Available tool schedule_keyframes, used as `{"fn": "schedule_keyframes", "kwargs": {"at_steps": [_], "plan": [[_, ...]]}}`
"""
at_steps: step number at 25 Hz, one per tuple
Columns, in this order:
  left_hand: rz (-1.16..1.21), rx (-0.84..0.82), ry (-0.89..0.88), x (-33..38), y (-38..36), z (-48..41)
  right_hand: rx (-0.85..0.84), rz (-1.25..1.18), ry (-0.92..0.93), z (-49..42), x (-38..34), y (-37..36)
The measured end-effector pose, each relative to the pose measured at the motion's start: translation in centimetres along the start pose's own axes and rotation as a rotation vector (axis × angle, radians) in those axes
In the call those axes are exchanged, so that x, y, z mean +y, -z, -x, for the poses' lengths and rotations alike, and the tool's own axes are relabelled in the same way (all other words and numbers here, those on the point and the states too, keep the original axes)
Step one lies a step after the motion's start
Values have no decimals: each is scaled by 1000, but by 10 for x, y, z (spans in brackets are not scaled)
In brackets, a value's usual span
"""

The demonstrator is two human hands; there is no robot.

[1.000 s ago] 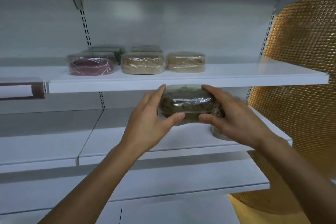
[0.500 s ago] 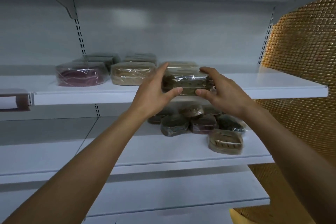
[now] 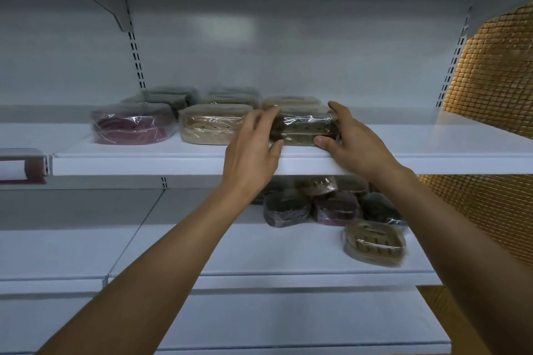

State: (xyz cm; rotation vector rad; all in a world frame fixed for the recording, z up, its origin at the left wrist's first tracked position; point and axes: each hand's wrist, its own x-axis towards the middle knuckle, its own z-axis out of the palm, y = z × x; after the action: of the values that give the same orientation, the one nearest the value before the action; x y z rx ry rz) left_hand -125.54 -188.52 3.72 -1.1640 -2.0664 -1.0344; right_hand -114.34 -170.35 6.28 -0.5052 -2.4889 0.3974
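A dark olive soap dish wrapped in clear plastic (image 3: pixel 304 130) sits on the front of the upper white shelf (image 3: pixel 432 150), just in front of a beige wrapped one. My left hand (image 3: pixel 251 158) holds its left end, fingers up along the side and thumb under the front edge. At its right end my right hand (image 3: pixel 352 144) holds it with fingers over the top and thumb at the front.
A beige wrapped dish (image 3: pixel 210 127) and a maroon one (image 3: pixel 129 130) stand to the left on the same shelf, with more behind them. The shelf below (image 3: pixel 230 253) carries a pile of several wrapped dishes (image 3: pixel 334 204). A gold mesh panel (image 3: pixel 490 95) bounds the right side.
Both hands lifted the olive dish from in front of the lower shelf up onto the upper shelf, where it now rests beside the beige dish.
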Motion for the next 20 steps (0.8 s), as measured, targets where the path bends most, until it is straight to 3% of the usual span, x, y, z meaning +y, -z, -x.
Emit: {"fn": "schedule_keyframes", "kwargs": {"at_steps": [5,11,15,17,20], "plan": [[32,26,-44,-5,-1,16,97,5,-62,-1,5,-12],[233,32,-22,-9,13,66,277,-216,183,57,11,-10],[303,39,3,-8,-9,121,403,-161,272,95,19,-21],[270,-44,10,-14,-27,140,381,-117,331,108,26,-33],[230,-207,60,-26,-51,149,201,-107,315,122,38,-64]]}}
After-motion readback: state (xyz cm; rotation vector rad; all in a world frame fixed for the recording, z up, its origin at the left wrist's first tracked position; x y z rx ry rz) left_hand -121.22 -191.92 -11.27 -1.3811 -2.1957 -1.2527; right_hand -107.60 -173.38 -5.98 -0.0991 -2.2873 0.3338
